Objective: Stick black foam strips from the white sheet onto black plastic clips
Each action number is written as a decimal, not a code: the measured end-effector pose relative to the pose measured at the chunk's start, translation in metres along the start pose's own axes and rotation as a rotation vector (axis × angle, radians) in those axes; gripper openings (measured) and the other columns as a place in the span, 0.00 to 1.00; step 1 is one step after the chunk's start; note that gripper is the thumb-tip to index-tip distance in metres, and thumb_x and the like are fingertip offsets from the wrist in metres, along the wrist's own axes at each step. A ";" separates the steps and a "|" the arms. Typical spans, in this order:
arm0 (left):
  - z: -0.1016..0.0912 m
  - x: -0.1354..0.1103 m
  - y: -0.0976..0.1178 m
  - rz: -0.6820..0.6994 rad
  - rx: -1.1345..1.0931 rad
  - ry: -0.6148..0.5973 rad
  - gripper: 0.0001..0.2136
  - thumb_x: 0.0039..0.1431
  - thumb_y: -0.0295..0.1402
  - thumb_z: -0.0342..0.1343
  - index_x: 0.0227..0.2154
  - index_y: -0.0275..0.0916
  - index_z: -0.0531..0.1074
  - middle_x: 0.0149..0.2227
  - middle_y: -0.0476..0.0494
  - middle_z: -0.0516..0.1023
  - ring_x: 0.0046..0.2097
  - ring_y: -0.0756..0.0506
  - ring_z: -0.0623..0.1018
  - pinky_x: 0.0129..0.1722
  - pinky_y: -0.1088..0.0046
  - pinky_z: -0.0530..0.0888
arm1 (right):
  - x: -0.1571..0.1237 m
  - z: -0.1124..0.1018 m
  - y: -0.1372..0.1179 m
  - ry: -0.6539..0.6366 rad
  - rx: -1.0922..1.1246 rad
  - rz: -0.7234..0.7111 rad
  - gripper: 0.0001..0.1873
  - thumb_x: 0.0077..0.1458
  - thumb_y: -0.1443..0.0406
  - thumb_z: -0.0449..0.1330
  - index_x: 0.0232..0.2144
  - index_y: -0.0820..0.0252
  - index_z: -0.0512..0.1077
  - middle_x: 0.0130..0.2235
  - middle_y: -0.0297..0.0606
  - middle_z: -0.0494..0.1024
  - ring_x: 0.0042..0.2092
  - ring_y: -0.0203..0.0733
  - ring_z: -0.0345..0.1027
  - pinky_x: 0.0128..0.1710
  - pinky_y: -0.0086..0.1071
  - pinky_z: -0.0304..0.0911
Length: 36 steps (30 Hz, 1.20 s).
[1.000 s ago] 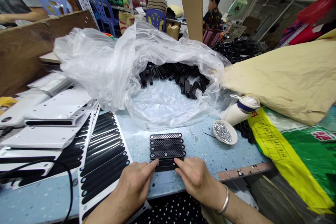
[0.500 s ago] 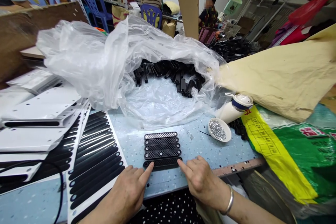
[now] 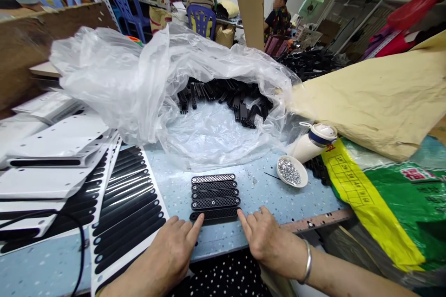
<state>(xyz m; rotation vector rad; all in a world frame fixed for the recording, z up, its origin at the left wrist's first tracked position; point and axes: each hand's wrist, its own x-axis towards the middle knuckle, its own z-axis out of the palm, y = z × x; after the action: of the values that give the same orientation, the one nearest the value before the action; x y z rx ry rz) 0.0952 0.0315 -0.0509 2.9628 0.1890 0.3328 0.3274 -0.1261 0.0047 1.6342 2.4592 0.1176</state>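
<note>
Several narrow black plastic strips (image 3: 214, 194) with a cross-hatched face and rounded ends lie side by side in front of me, small silver nuts or inserts showing in some. The nearest strip (image 3: 220, 214) sits slightly askew from the others. On it, near its left end, rests the index fingertip of my left hand (image 3: 177, 241). My right hand (image 3: 262, 236) has its index finger stretched to the strip's right end, touching or almost touching it. Both hands hold nothing, the other fingers loosely curled and thumbs largely hidden.
A white bowl (image 3: 302, 170) of small silver metal pieces stands by a tipped cream bottle (image 3: 304, 147). Behind, a clear plastic bag (image 3: 139, 83) holds more black parts (image 3: 244, 111). Sheets of black adhesive strips (image 3: 128, 199) lie left, a green-yellow sack (image 3: 390, 204) right. Two people sit beyond.
The view has shifted very slightly. Both hands stay at the nearest strip, with hardly any visible movement; the strips lie as before.
</note>
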 end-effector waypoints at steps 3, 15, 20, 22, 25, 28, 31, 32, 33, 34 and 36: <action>-0.011 0.003 -0.002 0.023 0.035 -0.137 0.34 0.45 0.13 0.47 0.60 0.27 0.56 0.35 0.39 0.77 0.33 0.41 0.75 0.37 0.59 0.73 | 0.000 -0.008 0.012 -0.024 -0.011 -0.054 0.29 0.49 0.78 0.57 0.56 0.85 0.64 0.30 0.50 0.76 0.29 0.49 0.66 0.31 0.47 0.64; -0.003 -0.006 -0.003 -0.033 -0.015 -0.176 0.40 0.45 0.13 0.49 0.65 0.29 0.48 0.38 0.38 0.77 0.36 0.40 0.75 0.41 0.59 0.71 | -0.001 0.025 0.013 0.353 0.690 0.296 0.19 0.62 0.73 0.47 0.49 0.67 0.74 0.24 0.37 0.75 0.25 0.38 0.66 0.27 0.29 0.64; -0.002 -0.002 0.000 -0.028 0.016 -0.110 0.39 0.44 0.15 0.48 0.63 0.28 0.49 0.33 0.41 0.76 0.31 0.41 0.74 0.36 0.60 0.70 | 0.011 0.034 0.012 0.461 0.909 0.463 0.13 0.61 0.68 0.54 0.35 0.61 0.80 0.24 0.38 0.77 0.25 0.37 0.69 0.27 0.28 0.64; 0.005 -0.003 -0.001 -0.018 0.019 -0.052 0.39 0.44 0.16 0.48 0.63 0.27 0.47 0.31 0.42 0.75 0.29 0.40 0.73 0.33 0.60 0.69 | 0.015 0.036 0.012 0.478 0.970 0.514 0.12 0.59 0.67 0.56 0.32 0.60 0.81 0.25 0.38 0.79 0.26 0.38 0.71 0.28 0.28 0.65; 0.014 -0.005 -0.001 -0.025 0.000 0.004 0.38 0.46 0.17 0.48 0.64 0.27 0.46 0.30 0.42 0.75 0.29 0.41 0.72 0.33 0.61 0.68 | 0.019 0.041 0.011 0.472 1.148 0.657 0.08 0.54 0.67 0.60 0.28 0.59 0.80 0.26 0.37 0.81 0.28 0.39 0.73 0.30 0.29 0.66; 0.014 -0.006 -0.001 -0.034 -0.019 0.010 0.37 0.48 0.17 0.48 0.64 0.29 0.48 0.31 0.42 0.75 0.29 0.41 0.72 0.33 0.62 0.67 | 0.022 0.046 0.009 0.403 1.356 0.824 0.05 0.48 0.65 0.63 0.26 0.59 0.80 0.22 0.35 0.78 0.24 0.37 0.70 0.24 0.28 0.64; 0.010 -0.006 -0.001 -0.036 -0.034 -0.003 0.36 0.48 0.16 0.47 0.63 0.29 0.49 0.31 0.42 0.75 0.29 0.41 0.72 0.33 0.62 0.68 | 0.024 0.048 0.010 0.346 1.448 0.878 0.07 0.47 0.63 0.64 0.25 0.61 0.79 0.17 0.31 0.73 0.18 0.34 0.65 0.17 0.25 0.59; 0.010 -0.006 -0.001 -0.035 -0.041 -0.006 0.35 0.49 0.16 0.47 0.63 0.28 0.49 0.31 0.42 0.75 0.29 0.41 0.72 0.33 0.61 0.68 | 0.025 0.047 0.010 0.333 1.469 0.885 0.07 0.47 0.62 0.64 0.25 0.61 0.78 0.17 0.31 0.72 0.17 0.34 0.65 0.17 0.25 0.59; 0.009 -0.005 -0.001 -0.036 -0.045 -0.007 0.35 0.49 0.15 0.46 0.63 0.28 0.49 0.30 0.42 0.75 0.29 0.41 0.72 0.32 0.61 0.68 | 0.025 0.046 0.011 0.323 1.488 0.892 0.07 0.46 0.62 0.65 0.25 0.61 0.78 0.17 0.30 0.72 0.17 0.33 0.65 0.17 0.25 0.60; 0.008 -0.005 -0.001 -0.038 -0.046 -0.003 0.35 0.49 0.15 0.46 0.63 0.28 0.48 0.30 0.42 0.75 0.28 0.41 0.72 0.32 0.61 0.69 | 0.026 0.045 0.011 0.314 1.502 0.895 0.08 0.45 0.61 0.66 0.25 0.61 0.78 0.17 0.30 0.73 0.17 0.33 0.65 0.17 0.25 0.61; 0.006 -0.005 0.000 -0.047 -0.046 0.002 0.36 0.50 0.15 0.45 0.64 0.29 0.47 0.30 0.42 0.75 0.29 0.41 0.72 0.33 0.61 0.70 | 0.026 0.042 0.012 0.310 1.530 0.904 0.09 0.45 0.60 0.66 0.25 0.62 0.77 0.18 0.31 0.73 0.17 0.33 0.66 0.17 0.25 0.62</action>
<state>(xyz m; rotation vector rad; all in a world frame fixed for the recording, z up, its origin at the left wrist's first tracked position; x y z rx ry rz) 0.0917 0.0302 -0.0575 2.9075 0.2472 0.3296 0.3368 -0.0986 -0.0378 3.2519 1.5109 -1.8693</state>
